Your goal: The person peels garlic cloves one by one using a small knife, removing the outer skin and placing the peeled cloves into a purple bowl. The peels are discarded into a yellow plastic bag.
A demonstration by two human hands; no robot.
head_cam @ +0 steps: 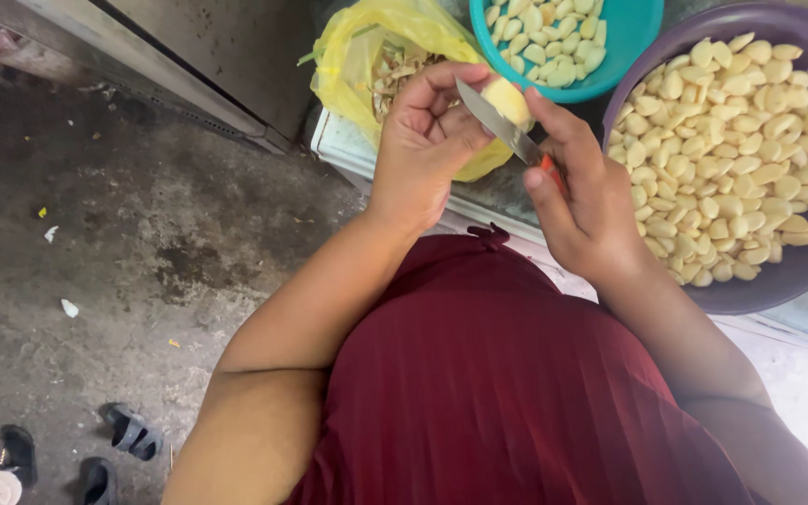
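Observation:
My left hand (423, 140) pinches a pale garlic clove (509, 97) between thumb and fingers, over a yellow plastic bag (353, 58) that holds papery peels. My right hand (584, 192) grips a small knife by its red handle (550, 172). The steel blade (490, 118) lies across the clove, pointing up and left. Both hands are held in front of my dark red garment (497, 374).
A purple bowl (778, 281) at the right is filled with peeled cloves (731, 150). A teal bowl (628, 33) behind it holds more cloves. A metal cabinet (217, 47) stands at the upper left. Sandals (128, 430) lie on the stained concrete floor at the lower left.

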